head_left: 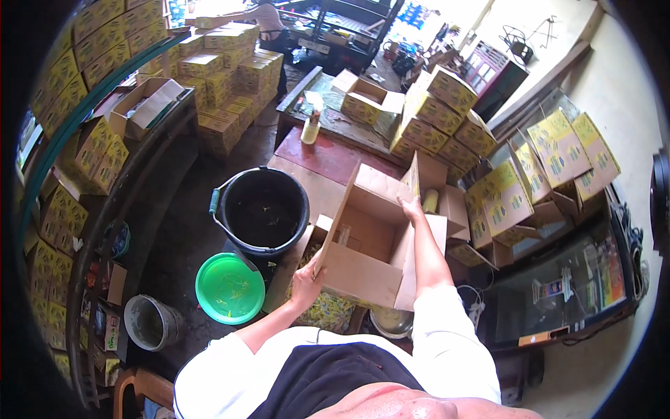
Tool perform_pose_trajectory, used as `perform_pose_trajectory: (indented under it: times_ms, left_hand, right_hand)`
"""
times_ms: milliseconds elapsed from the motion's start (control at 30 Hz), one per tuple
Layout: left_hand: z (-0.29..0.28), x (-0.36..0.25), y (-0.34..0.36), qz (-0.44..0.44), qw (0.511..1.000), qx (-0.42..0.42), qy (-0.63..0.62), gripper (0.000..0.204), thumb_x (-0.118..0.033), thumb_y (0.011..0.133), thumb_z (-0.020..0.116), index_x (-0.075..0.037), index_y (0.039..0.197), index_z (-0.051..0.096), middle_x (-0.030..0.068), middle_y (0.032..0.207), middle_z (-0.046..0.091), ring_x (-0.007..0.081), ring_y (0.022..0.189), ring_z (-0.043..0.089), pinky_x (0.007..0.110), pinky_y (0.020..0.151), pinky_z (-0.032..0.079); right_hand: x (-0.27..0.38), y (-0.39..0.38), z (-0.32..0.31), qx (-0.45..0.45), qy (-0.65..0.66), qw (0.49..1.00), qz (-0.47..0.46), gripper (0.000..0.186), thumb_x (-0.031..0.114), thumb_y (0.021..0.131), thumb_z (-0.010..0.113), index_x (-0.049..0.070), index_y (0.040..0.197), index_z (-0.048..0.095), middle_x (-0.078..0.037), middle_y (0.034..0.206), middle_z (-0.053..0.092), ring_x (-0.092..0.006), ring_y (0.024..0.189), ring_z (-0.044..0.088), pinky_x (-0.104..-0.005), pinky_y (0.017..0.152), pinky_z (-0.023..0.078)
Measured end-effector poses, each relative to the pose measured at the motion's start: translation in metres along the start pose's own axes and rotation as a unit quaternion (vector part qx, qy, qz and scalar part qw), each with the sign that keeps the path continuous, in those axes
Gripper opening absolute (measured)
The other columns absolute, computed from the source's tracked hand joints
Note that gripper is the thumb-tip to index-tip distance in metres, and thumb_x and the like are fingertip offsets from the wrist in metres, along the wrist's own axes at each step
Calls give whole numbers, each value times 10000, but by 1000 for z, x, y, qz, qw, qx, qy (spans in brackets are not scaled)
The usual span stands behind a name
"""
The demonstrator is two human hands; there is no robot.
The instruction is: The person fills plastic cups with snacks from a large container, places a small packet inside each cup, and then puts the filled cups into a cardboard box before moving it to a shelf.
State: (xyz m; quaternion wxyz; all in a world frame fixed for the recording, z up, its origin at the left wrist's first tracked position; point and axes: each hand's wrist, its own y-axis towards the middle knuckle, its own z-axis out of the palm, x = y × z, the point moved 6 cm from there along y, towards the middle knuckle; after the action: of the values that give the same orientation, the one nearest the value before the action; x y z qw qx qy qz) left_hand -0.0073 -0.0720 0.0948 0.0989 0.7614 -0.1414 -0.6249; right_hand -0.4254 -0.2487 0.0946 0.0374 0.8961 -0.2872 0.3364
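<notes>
An open cardboard box [363,272] is held in front of me, its flaps spread outward and its inside facing up. My left hand [306,285] grips the flap on the box's near left side. On its far right, my right hand [410,207] has its fingers closed round another flap. The box looks empty apart from a small pale patch on one inner wall. Beneath and beside it lies a pile of yellow-green packets [333,311], partly covered by the box. A black bucket [304,227] with a turquoise handle grip stands just left of the box.
A green basin [201,293] and a grey bucket [148,322] stand at the left. Stacked yellow cartons [440,112] and open ones [499,199] line the right, near a glass cabinet [551,293]. A bottle [310,131] stands on the table ahead. Another person [264,19] is far off.
</notes>
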Motion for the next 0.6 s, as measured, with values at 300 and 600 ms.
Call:
perform_pose_trajectory:
  times_ms: [300,600]
  left_hand:
    - [2,23,-4,-54,998,28,1,307,-58,819,663,-3,1120,641,217,970,681,364,808,679,395,655,528]
    - [5,32,-3,-53,997,62,12,346,-26,800,650,-7,1145,631,220,1098,655,373,959,653,411,748,526]
  right_hand:
    - [-22,37,6,18,427,898,103,934,748,809,531,-6,1353,440,-147,1369,471,-274,1243,457,-463,992,413]
    - [-9,-27,-23,137,324,934,-55,312,407,770,747,106,790,669,4,714,577,-117,651,546,-258,635,435]
